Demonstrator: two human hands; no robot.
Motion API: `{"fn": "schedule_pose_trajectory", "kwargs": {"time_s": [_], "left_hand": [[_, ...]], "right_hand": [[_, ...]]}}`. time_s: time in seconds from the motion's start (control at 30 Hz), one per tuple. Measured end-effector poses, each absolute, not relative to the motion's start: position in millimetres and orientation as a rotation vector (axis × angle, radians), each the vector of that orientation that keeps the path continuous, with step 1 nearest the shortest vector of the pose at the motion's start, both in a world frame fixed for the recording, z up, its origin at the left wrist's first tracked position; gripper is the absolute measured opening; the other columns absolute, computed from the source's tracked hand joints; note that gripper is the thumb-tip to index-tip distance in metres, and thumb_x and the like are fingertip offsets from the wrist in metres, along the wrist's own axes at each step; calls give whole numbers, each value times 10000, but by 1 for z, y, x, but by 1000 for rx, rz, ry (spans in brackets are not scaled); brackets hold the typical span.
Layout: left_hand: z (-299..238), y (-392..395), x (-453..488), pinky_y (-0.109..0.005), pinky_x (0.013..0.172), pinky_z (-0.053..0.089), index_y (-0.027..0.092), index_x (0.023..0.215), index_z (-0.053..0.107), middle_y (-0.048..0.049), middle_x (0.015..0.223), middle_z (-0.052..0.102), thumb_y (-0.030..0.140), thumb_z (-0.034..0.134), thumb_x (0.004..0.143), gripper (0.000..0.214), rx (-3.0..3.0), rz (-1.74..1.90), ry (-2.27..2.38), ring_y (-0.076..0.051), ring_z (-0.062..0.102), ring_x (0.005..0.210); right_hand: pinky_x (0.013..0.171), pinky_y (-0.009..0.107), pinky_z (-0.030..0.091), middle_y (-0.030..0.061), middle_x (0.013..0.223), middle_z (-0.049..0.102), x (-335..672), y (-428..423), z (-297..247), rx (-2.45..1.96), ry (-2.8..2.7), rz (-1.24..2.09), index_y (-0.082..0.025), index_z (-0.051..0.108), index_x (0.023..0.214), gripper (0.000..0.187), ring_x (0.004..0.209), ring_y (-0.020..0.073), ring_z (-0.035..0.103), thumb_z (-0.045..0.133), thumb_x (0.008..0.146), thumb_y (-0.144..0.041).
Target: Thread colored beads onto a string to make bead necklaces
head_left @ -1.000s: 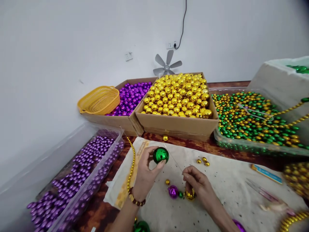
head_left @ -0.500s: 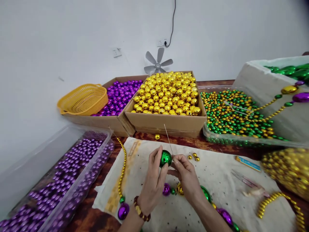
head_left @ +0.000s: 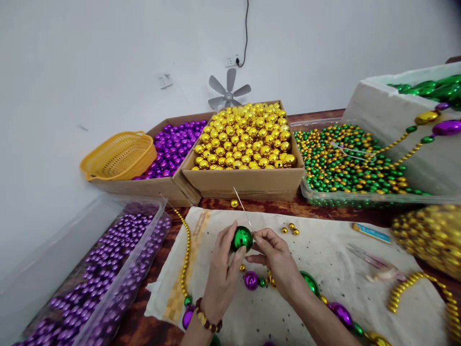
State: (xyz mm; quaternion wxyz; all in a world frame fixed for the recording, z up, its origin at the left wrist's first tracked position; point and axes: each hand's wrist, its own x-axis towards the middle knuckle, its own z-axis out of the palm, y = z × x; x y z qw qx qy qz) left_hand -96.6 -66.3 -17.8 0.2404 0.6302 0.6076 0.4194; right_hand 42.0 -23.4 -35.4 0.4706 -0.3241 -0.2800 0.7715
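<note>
Head view, seen from where I stand: fingers first, then outward.

Left hand (head_left: pixel 224 275): one, centre of the frame, thumb and fingers closed around a green ball (head_left: pixel 241 239).
Right hand (head_left: pixel 276 253): one, just right of it, fingertips pinched narrow at the lower end of a needle (head_left: pixel 241 204); whether they touch the ball, I cannot tell.
Green ball: in the left fingertips, just left of the right ones.
Needle: leaning up and to the left, beside the ball.
Step in hand, by my reckoning: bringing ball and needle together for threading. The next move would call for the ball held steady, its hole in line with the needle; the hole is too small to make out.

Below the hands: one purple ball (head_left: pixel 250 280), one green bead (head_left: pixel 262 282), on cloth (head_left: pixel 331 254).
Right of centre: three gold beads (head_left: pixel 296 231).
Left of centre: gold string (head_left: pixel 187 252).
Lower right: snips (head_left: pixel 370 259).
Upper centre: carton (head_left: pixel 245 184), heaped with gold balls (head_left: pixel 247 137).
</note>
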Motion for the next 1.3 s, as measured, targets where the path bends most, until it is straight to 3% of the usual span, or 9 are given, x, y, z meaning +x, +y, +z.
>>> {"fn": "schedule_pose_trajectory", "kwargs": {"time_s": [0.13,0.3,0.63,0.73,0.83,0.97,1.3], "left_hand": [[-18,-75,-92,-421,1132,271,329,1455,275,-38,1481,342,265,392,954,518,1674,1073,1674,-225,302,1370],[-17,-75,-99,-407,1053,380,284,1306,474,-75,1327,476,257,523,897,412,1661,1151,1549,-238,454,1239],[-14,-70,-98,-361,953,476,259,1199,573,-81,1234,520,261,642,813,392,1546,1358,1472,-247,510,1166],[-8,-64,-107,-348,917,489,241,1169,595,-87,1214,535,261,671,784,393,1505,1455,1515,-256,521,1148],[-2,-57,-120,-346,911,483,235,1149,605,-88,1211,540,259,697,758,402,1470,1567,1552,-267,513,1160],[7,-49,-136,-342,926,465,243,1158,580,-76,1194,563,257,690,774,400,1364,1653,1606,-237,544,1115],[33,-35,-149,-243,760,506,225,1133,588,-38,1033,649,254,694,765,384,1160,1846,1570,-148,614,867]], "right_hand": [[615,279,567,19,856,570,45,-22,-34,-827,-667,1892,-188,548,780,224,795,156,569,664,806,-379],[550,264,560,-8,749,539,48,-21,-35,-837,-697,1961,-190,540,779,238,708,141,551,679,782,-382],[521,249,528,-12,722,538,46,-20,-37,-886,-869,1911,-184,522,782,216,716,160,569,630,810,-370],[483,212,457,-13,680,539,48,-22,-43,-949,-1062,1780,-185,526,787,207,662,148,556,592,841,-373],[450,198,354,-35,615,529,51,-28,-50,-1013,-1258,1701,-191,526,807,191,511,100,448,525,894,-361],[525,219,349,-38,626,499,51,-38,-58,-1011,-1496,1610,-197,522,790,181,560,111,463,491,917,-322],[595,252,344,-8,671,531,48,-46,-65,-1028,-1850,1411,-202,516,768,224,649,155,491,427,941,-313]]}}
